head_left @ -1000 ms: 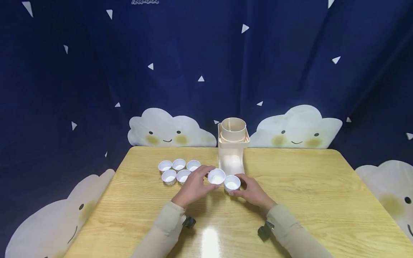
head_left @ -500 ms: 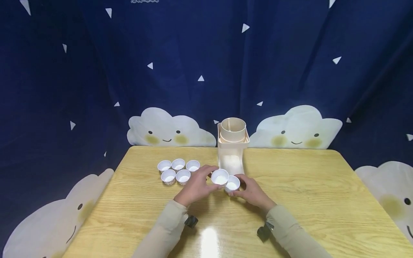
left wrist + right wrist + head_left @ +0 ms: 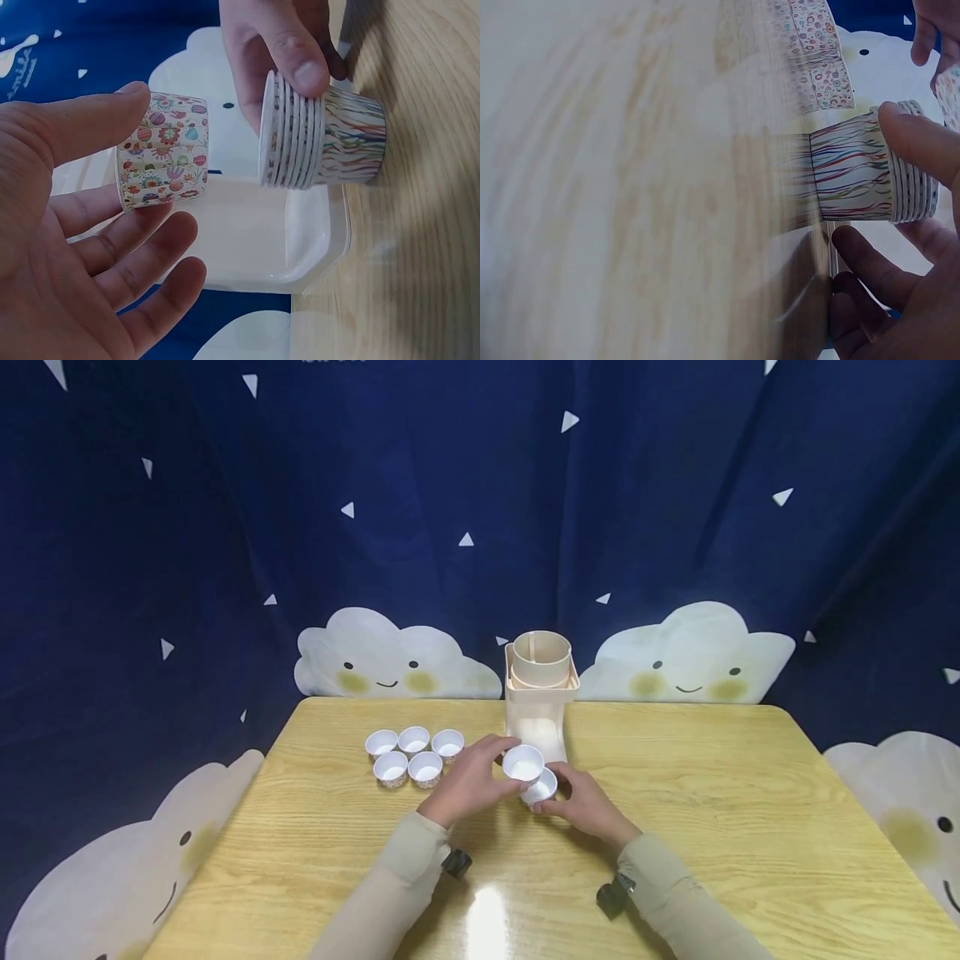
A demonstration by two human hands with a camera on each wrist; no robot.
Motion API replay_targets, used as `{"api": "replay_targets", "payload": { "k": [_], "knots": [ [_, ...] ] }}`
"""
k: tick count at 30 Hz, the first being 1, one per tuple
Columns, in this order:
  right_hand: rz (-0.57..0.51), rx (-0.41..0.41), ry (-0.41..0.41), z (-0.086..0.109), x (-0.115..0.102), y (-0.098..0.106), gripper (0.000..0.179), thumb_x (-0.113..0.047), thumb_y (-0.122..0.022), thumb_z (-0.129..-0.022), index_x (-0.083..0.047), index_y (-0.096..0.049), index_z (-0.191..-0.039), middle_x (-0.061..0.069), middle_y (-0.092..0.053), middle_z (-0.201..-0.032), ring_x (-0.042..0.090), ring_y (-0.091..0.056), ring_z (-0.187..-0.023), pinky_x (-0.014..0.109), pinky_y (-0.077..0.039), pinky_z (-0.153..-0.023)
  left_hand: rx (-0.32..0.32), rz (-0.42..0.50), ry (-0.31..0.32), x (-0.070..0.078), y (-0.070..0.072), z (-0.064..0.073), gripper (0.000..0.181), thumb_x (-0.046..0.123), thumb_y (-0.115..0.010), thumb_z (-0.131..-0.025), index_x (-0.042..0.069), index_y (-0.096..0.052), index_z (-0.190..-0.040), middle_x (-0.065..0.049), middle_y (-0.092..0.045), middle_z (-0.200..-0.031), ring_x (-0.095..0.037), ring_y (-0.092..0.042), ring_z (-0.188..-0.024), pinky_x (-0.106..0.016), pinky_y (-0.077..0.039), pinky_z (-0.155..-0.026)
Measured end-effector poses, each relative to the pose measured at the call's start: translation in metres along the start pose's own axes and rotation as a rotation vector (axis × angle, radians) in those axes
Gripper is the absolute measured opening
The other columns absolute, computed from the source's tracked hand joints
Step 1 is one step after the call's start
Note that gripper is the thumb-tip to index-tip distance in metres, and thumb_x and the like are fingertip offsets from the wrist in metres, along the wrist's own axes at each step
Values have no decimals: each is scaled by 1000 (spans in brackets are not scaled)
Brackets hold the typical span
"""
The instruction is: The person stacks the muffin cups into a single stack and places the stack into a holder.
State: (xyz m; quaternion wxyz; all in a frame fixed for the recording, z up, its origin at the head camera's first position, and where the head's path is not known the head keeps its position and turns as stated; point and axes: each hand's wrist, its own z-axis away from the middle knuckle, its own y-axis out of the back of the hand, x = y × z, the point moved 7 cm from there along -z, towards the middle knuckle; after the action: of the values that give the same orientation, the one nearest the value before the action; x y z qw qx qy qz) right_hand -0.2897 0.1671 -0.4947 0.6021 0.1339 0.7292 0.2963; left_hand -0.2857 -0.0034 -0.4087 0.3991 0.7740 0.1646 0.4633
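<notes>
My left hand [image 3: 471,783] pinches a small paper baking cup [image 3: 166,154] with a floral print between thumb and fingers. That cup is white inside and, in the head view, overlaps the far left part of a stack of nested baking cups [image 3: 855,171]. The stack stands on the table, its lowest cup printed with wavy coloured lines and several rims layered above it. Thumb and fingers of my right hand [image 3: 591,808] grip the stack from the right. A gap separates the floral cup from the stack's top rim in the left wrist view.
Several more white-lined baking cups [image 3: 391,768] stand in two rows on the wooden table [image 3: 712,827], left of my hands. Directly behind the stack rises a cream plastic holder [image 3: 536,714] with a round tube [image 3: 542,658] on top. A dark blue curtain [image 3: 465,460] hangs behind the table.
My left hand has carried the floral cup rightward, from beside the stack to over its far left part. The right hand has stayed at the stack.
</notes>
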Motion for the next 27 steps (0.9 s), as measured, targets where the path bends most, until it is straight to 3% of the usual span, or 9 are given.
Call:
{"api": "replay_targets", "payload": {
  "k": [12,27],
  "knots": [
    [35,16,-25,4,-1,4,54,-25,-85,-75,-11,-63,-123,10,-68,-124,29,-59,-120,53,-42,-109,-30,44,-68,7,-13,-9,58,26,-80,-82,7,-60,-132,-5,-67,-115,-20,-64,-99,-27,-52,-85],
    [42,5,4,2,-2,2,57,-26,-84,-77,-9,-61,-126,14,-66,-131,36,-56,-128,59,-37,-114,-81,20,-40,4,-19,-10,56,28,-79,-82,11,-60,-132,-4,-66,-118,-23,-65,-103,-28,-52,-88]
  ]
}}
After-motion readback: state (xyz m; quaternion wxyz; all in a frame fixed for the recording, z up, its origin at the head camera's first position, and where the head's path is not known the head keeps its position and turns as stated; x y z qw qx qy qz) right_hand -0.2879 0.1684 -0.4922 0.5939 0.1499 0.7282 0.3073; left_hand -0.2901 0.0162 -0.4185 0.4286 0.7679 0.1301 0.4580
